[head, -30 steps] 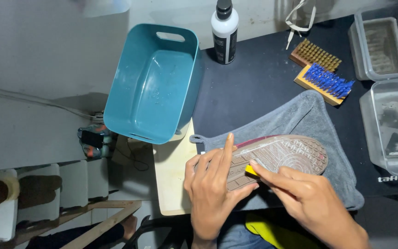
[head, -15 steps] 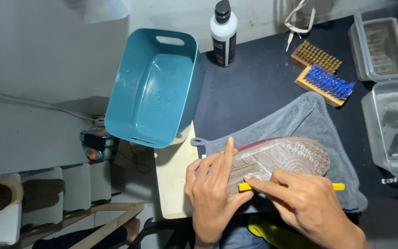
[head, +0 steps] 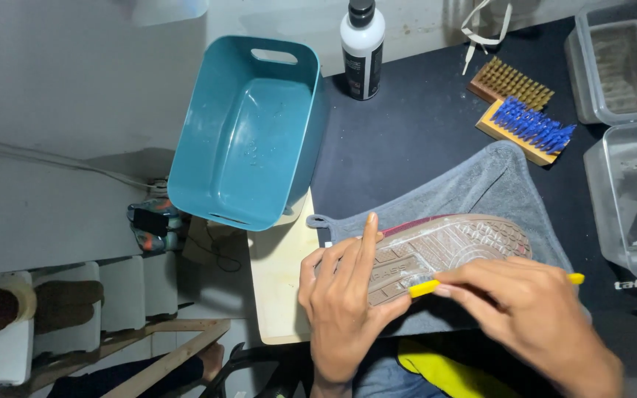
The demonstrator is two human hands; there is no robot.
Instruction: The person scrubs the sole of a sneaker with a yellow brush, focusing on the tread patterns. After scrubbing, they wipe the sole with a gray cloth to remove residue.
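From my remote seat I look down on a dark work mat that covers the bench, with a pale wall and a run of white stair treads dropping away at the left. Nearest me, my left hand lies flat with fingers spread on the heel end of an upturned shoe, pinning it down; it grips nothing, it only presses. My right hand is closed around a slim yellow brush handle, the near tip touching the sole just beside my left thumb, the far tip poking out past my knuckles at the right. The shoe rests sole-up on a grey towel, between both hands and partly under them. Its long axis runs left to right with a slight upward tilt, heel under my left hand and toe pointing right, away from the basin. The towel overlaps a cream board at the mat's left edge. Further off sits a teal plastic basin, tipped over the bench edge. At the right stand two clear plastic boxes. Beyond the towel lie a blue-bristled brush and a brass-coloured brush side by side, and farthest back a white bottle with a black cap stands upright against the wall
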